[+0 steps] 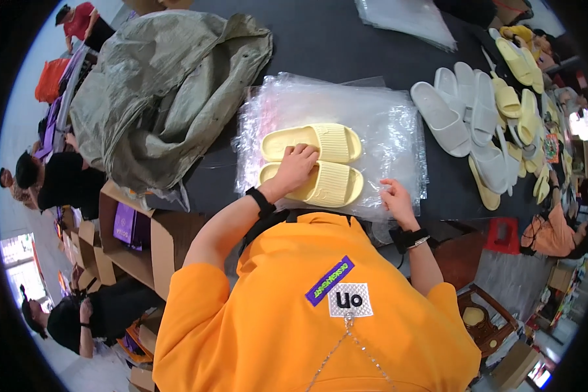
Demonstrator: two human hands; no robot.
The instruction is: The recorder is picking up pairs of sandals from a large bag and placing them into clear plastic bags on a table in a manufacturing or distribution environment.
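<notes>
Two pale yellow slide slippers [320, 189] lie side by side, toes to the right, on a stack of clear plastic bags [389, 124] on the dark table. My left hand [298, 166] rests over the inner edges of both slippers where their ribbed straps begin. Its fingers are bent down and close around that spot, and the fingertips are partly hidden. To the right of the slippers, my right hand [398, 202] hovers by the near right edge of the bags. Its fingers are loosely bent and apart, with nothing visible between them.
A crumpled grey-green sack [170, 85] covers the table's left side. White slippers [441, 117] and more yellow ones [519, 62] crowd the right. Further clear bags [408, 19] lie at the far edge. An opened cardboard box [166, 251] stands at left. Several people work around.
</notes>
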